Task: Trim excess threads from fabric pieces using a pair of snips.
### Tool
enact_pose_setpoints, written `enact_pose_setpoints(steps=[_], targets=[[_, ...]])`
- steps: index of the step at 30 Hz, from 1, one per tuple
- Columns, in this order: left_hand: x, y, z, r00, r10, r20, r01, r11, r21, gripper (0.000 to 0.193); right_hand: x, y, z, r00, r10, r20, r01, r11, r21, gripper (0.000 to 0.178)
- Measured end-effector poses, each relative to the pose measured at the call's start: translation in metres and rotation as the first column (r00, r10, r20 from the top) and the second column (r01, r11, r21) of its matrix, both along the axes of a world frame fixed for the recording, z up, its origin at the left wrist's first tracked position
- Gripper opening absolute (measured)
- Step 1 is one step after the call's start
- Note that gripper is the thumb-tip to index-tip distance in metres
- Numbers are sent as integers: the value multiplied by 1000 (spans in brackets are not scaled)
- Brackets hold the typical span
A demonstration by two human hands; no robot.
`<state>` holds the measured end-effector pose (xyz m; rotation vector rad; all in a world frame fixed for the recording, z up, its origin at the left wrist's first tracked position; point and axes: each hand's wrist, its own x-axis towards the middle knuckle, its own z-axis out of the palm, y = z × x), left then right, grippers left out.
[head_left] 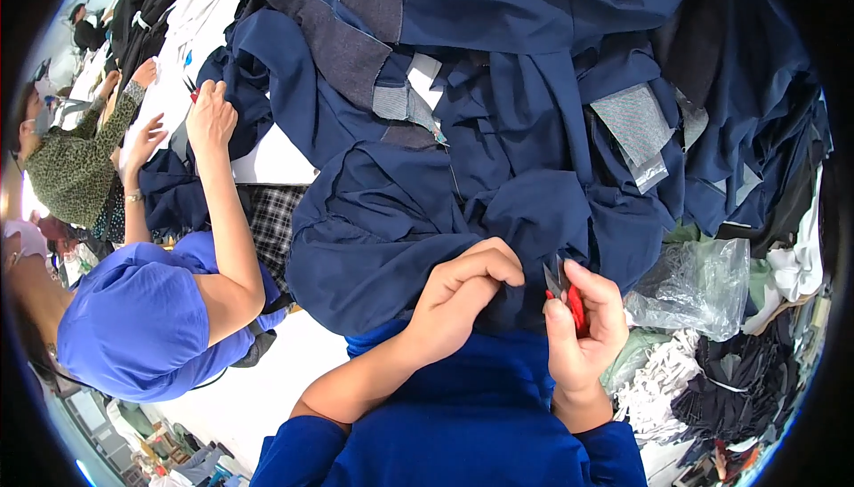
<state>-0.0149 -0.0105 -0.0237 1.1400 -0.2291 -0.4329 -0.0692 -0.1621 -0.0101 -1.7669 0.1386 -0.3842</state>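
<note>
A large heap of navy blue garments (382, 211) lies in front of me, with denim panels and white label-like pieces on it. My left hand (467, 296) is closed in a pinch on a fold of this navy fabric near the front edge. Just to its right, my right hand (587, 327) grips small red-handled thread snips (574, 298). Their dark pointed blades (555, 275) stand apart and point up toward the cloth. The fabric directly between my fingertips is partly hidden.
On my left, a person in a purple-blue top (142, 318) handles dark cloth with a red tool. Farther off works a person in a patterned green sleeve (71, 167). Clear plastic bags (698, 287), white fabric strips (658, 380) and a black bundle (738, 380) lie at my right.
</note>
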Motion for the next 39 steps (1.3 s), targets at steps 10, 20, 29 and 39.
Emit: enact_pose_setpoints(steps=[10,20,29,39], targets=[[4,1,-5,1000,17,-19,-18,998,-54,17,6,-1,15,986,166,26,-161,976,-146,28],[7,6,-6,989,43,141,-50,998,48,20,8,1,18,984,178,2,-176,971,-161,29],[4,5,-5,989,75,128,-87,993,83,20,10,8,13,988,144,55,-133,977,-166,28],[2,3,-7,973,157,172,-184,971,155,20,12,13,9,980,159,118,-116,943,-311,28]])
